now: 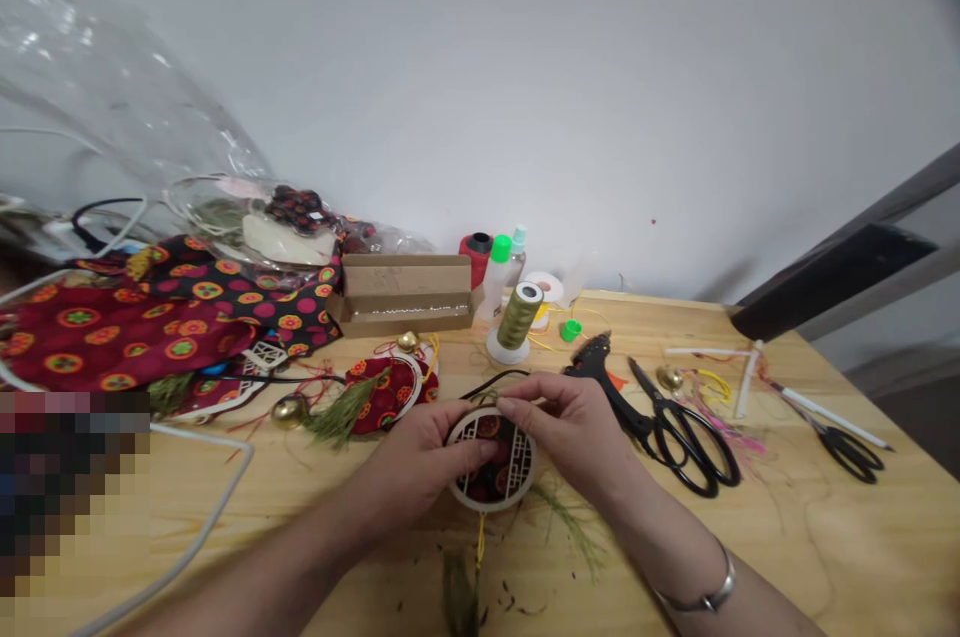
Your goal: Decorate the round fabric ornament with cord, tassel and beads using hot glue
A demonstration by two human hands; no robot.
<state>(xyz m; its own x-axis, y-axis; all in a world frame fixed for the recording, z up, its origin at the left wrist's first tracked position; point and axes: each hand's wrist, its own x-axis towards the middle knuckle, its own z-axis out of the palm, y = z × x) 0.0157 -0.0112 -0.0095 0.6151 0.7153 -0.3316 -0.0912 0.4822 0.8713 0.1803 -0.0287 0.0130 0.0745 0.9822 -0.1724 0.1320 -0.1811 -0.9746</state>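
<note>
A round ornament (491, 482) with a pale fretwork rim and dark patterned cloth inside is held upright over the table. My left hand (431, 457) grips it from the left, thumb lying across its front. At the top right of the rim, the fingers of my right hand (566, 427) are pinched together, by a thin olive cord (484, 399). A yellow cord (481, 537) hangs from the ornament's bottom, leading to a blurred green tassel (459, 592). Just left of my hands lies a red patterned ornament (382, 395) with a green tassel (349, 409).
Behind my hands stand an olive thread spool (519, 322), a green-capped bottle (496, 277) and an open cardboard box (405, 317). A black glue gun (607, 382) and black scissors (686, 437) lie right; smaller scissors (847, 452) lie farther out. Patterned fabric (127, 332) covers the left.
</note>
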